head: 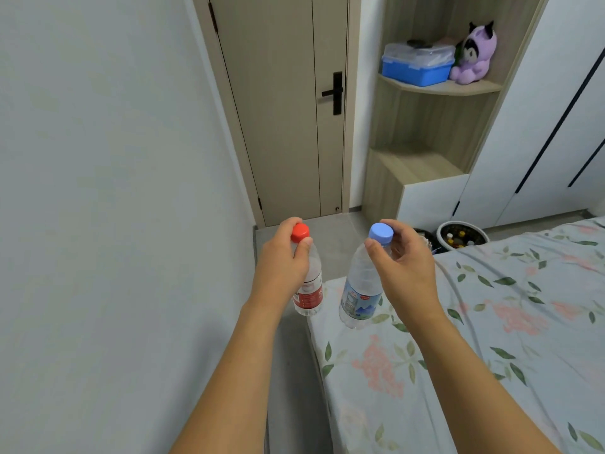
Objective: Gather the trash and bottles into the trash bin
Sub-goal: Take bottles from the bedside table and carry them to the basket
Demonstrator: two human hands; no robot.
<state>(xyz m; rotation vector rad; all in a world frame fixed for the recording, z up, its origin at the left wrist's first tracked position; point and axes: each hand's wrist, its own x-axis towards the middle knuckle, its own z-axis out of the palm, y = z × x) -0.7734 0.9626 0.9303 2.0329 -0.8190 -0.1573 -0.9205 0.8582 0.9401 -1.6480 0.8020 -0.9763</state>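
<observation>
Holding two clear plastic bottles by their necks, you carry them in mid-air above the bed's near corner; your left hand pinches the red-capped bottle just under its cap, fingers curled round it; your right hand pinches the blue-capped bottle the same way. Both look empty, so judge them light, thin-walled and easily crushed; the stiff neck is the surest hold. Beyond the bed, a round trash bin stands on the floor beside the wardrobe.
</observation>
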